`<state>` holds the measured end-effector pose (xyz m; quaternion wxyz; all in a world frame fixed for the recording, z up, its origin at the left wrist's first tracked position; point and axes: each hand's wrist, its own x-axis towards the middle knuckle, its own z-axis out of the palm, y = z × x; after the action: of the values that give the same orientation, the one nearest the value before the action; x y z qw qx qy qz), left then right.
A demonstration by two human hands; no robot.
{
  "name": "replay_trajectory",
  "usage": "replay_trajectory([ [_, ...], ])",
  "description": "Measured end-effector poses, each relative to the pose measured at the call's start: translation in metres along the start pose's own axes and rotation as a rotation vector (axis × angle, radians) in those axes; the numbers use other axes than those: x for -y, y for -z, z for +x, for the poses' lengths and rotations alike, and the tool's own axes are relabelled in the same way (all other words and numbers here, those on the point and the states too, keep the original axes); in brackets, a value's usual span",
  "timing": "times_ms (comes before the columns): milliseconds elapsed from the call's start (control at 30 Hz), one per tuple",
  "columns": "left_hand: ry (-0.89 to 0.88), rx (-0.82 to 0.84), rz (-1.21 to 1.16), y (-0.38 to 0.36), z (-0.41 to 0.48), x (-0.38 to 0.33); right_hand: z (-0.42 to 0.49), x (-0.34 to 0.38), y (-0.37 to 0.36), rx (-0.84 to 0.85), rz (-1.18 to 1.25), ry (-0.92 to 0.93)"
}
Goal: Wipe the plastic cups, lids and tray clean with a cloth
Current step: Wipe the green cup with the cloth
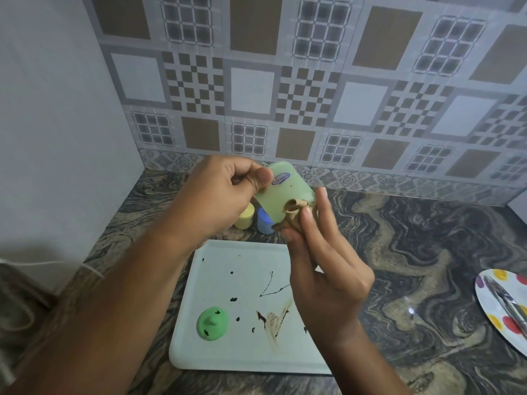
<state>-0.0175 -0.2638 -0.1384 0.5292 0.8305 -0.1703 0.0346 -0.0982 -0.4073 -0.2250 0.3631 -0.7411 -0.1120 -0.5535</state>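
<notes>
The left hand (225, 192) grips a pale green cup (282, 192) (sticker facing up), tilted above the white tray (245, 357). The right hand (322, 275) pinches a brown cloth (293, 213) against the cup. A green lid (213, 323) lies on the smeared tray; a yellow cup (245, 216) and a blue cup (264, 220) stand behind it on the worktop (413, 252).

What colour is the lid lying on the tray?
The lid is green with dark stains; head view.

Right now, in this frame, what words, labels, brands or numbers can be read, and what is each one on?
On the pale green plastic cup gripped by the left hand, an oval white sticker: blue script lettering, too blurred to read.
No other text, number or sign shows in this view.
</notes>
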Motion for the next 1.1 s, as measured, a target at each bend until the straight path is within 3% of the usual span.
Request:
replay_trajectory([
  [133,-0.02,0.038,0.004,-0.002,-0.005,-0.002,0.01,-0.009,0.002,-0.121,0.014,-0.095],
  [367,0.103,0.024,-0.137,0.0,0.003,0.007,0.012,-0.012,0.003,0.044,0.101,-0.014],
  [600,0.088,0.034,-0.145,-0.002,0.002,0.004,0.013,-0.017,-0.002,-0.107,0.187,-0.079],
  [800,0.101,0.039,-0.155,0.0,0.001,0.006,0.014,-0.014,0.0,-0.014,0.212,-0.026],
  [1000,0.097,0.041,-0.151,0.0,0.001,0.005,0.006,-0.028,-0.007,-0.131,0.401,-0.255],
  [1100,0.111,0.047,-0.173,0.001,0.001,0.006,0.013,-0.024,-0.004,-0.052,0.405,-0.214],
])
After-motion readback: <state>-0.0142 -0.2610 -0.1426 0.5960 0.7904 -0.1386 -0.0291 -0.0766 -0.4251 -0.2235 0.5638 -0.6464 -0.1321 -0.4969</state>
